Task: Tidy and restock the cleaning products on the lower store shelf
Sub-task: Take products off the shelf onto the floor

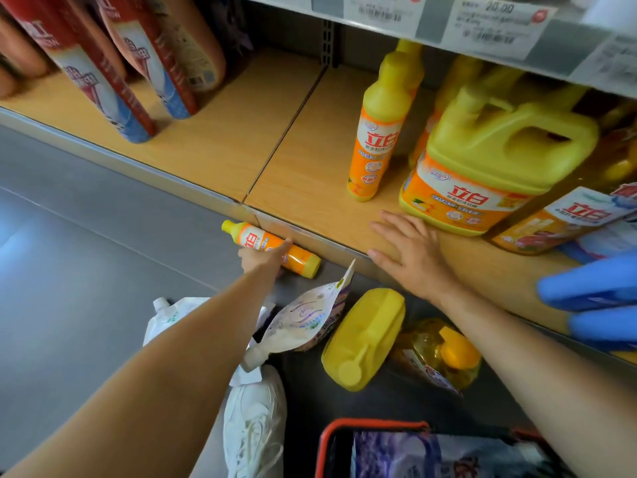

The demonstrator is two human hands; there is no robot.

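down by the foot of the lower shelf (213, 139) we are gripping a small orange bottle (303, 260) with our left hand (265, 258). the bottle is lying on its side on the grey floor (86, 219), touching the shelf base. our thumb is curling over it, and the other fingers are hiding underneath. our right hand (410, 250) is resting flat on the shelf board just in front of a yellow jug (496, 160), fingers straight and spread, holding nothing.

we are judging the job as partly done. an upright orange bottle (379, 132) and the jug are standing near the front, but a wide stretch of bare wood is showing to their left. a second yellow jug (365, 339), a clear bottle of golden liquid (437, 353) and two refill pouches (306, 319) are lying on the floor, and a red basket (372, 426) is holding purple packs, so plenty is waiting to go up.

we are reading 立白 in red on the orange bottles and the standing jug, and 20.00 on a price tag (499, 8) above. the smaller print is blurring out.
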